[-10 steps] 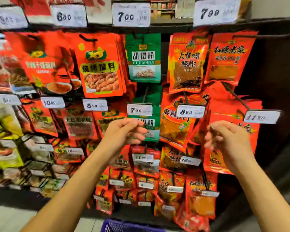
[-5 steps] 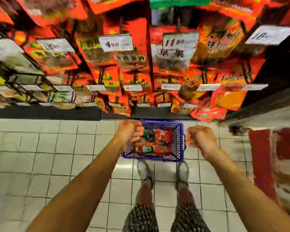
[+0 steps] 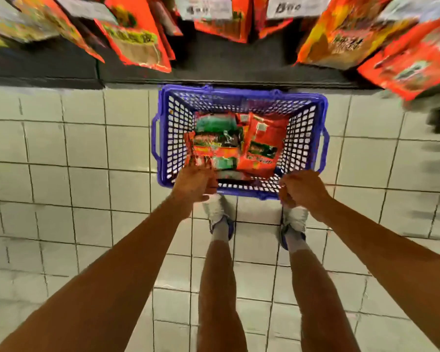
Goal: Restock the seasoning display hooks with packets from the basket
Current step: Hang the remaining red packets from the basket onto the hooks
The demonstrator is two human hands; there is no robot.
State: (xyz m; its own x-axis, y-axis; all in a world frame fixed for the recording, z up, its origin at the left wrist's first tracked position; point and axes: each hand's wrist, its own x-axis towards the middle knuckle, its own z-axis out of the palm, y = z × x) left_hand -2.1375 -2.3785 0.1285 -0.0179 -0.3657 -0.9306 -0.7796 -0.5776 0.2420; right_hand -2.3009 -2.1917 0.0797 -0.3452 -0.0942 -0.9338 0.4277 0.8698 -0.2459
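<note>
On the pale tiled floor (image 3: 92, 179), at the foot of a dark shelf base (image 3: 214, 69), stands a blue plastic basket (image 3: 302, 148) with lattice walls and a handle on each short side. Inside it lies a loose heap of seasoning packets (image 3: 239, 146), mostly red-orange with some green among them; a large red-orange packet (image 3: 264, 148) leans at the right of the heap. The person looks straight down, both bare arms stretched forward over the basket's near edge. The left hand (image 3: 196, 184) hangs over the near left corner of the basket, fingers curled downward, its fingertips at the lower edge of the packets; motion blur makes it impossible to tell whether it has hold of one. The right hand (image 3: 302, 190) is over the near right corner, fingers curled in toward the palm, and nothing can be seen in it. Below the hands are the person's bare legs and white shoes (image 3: 220, 214), toes just beside the basket's near wall. Along the top of the view, blurred red and orange hanging packets (image 3: 137, 36) dangle from the display, with white price tags (image 3: 292, 7) among them.
</note>
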